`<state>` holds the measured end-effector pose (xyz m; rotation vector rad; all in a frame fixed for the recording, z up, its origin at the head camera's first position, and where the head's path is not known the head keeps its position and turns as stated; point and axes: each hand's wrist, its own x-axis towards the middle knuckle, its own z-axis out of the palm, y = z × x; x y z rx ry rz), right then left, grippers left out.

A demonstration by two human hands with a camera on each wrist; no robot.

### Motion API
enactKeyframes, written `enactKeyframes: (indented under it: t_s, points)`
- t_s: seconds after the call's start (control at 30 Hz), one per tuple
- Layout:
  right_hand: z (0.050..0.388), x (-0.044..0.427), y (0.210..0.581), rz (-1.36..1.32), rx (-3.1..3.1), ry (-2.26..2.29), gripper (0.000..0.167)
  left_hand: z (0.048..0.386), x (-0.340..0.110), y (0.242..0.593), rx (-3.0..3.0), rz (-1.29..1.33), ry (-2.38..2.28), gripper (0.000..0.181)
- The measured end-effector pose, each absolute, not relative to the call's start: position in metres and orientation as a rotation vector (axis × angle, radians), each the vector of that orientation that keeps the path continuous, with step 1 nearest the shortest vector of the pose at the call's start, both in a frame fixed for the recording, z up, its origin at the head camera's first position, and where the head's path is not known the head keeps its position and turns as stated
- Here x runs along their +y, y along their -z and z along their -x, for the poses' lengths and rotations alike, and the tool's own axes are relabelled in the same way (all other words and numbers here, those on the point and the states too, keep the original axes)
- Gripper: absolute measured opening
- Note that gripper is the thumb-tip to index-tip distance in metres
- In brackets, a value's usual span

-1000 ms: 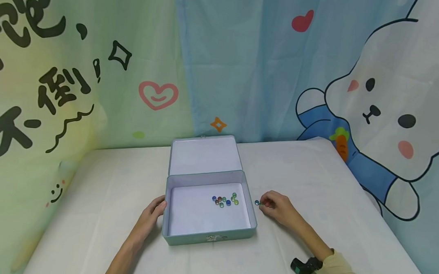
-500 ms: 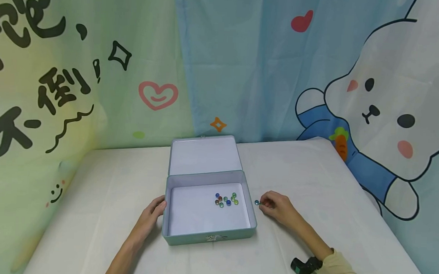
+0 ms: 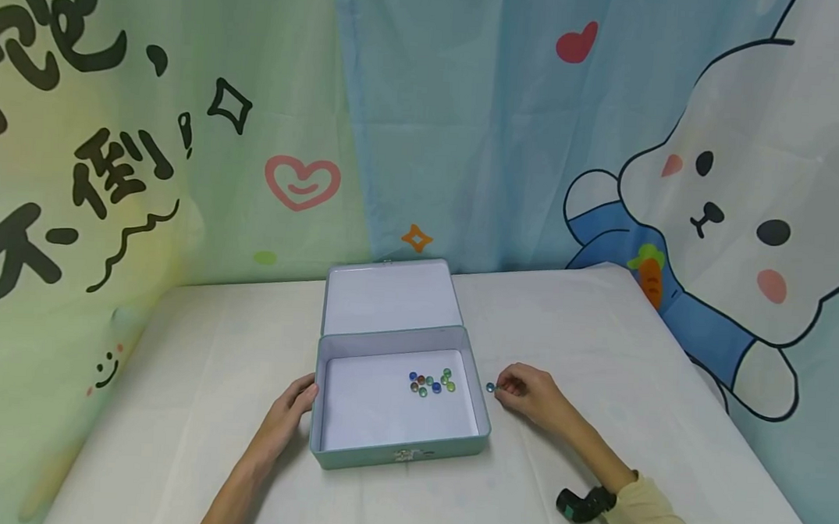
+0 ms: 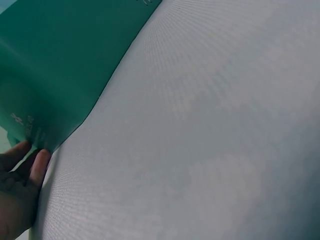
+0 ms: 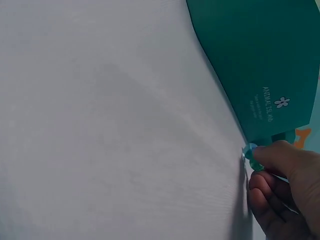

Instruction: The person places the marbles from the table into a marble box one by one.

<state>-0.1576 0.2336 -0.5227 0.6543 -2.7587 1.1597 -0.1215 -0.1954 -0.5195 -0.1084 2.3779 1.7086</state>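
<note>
A green tin box (image 3: 399,454) stands with its lid (image 3: 392,297) folded back, and several coloured glass marbles (image 3: 436,388) lie on its pale floor, right of centre. My left hand (image 3: 288,416) rests its fingers against the left wall of the box; the left wrist view shows the fingertips (image 4: 41,159) touching the green side. Just beyond the right wall, my right hand (image 3: 535,397) pinches marbles at its fingertips. A blue marble (image 5: 251,148) and a green marble (image 5: 256,164) show there in the right wrist view, partly hidden by the thumb.
White cloth (image 3: 599,332) covers the table around the box. Behind it hangs a printed curtain (image 3: 426,121) with a rabbit figure. A black device (image 3: 585,504) is strapped on the right wrist near the sleeve.
A blue marble at the left of the group in the box rolled a little right, then slightly back. Nearby marbles shifted slightly. Both hands stay almost still.
</note>
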Motion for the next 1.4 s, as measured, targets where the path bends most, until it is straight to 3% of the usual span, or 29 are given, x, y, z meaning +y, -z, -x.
enactKeyframes:
  t_s: [0.77, 1.03, 1.4]
  points:
    - [0.189, 0.218, 0.441, -0.747, -2.763, -1.021, 0.008, 0.121, -0.195, 0.518, 2.377, 0.099, -1.700, 0.055]
    - [0.198, 0.186, 0.416, -0.817, -2.729, -1.111, 0.008, 0.120, -0.196, 0.518, 2.369, 0.104, -1.707, 0.055]
    - [0.219, 0.111, 0.410, -1.225, -2.776, -1.110, 0.004, 0.121, -0.195, 0.519, 2.381, 0.124, -1.697, 0.056]
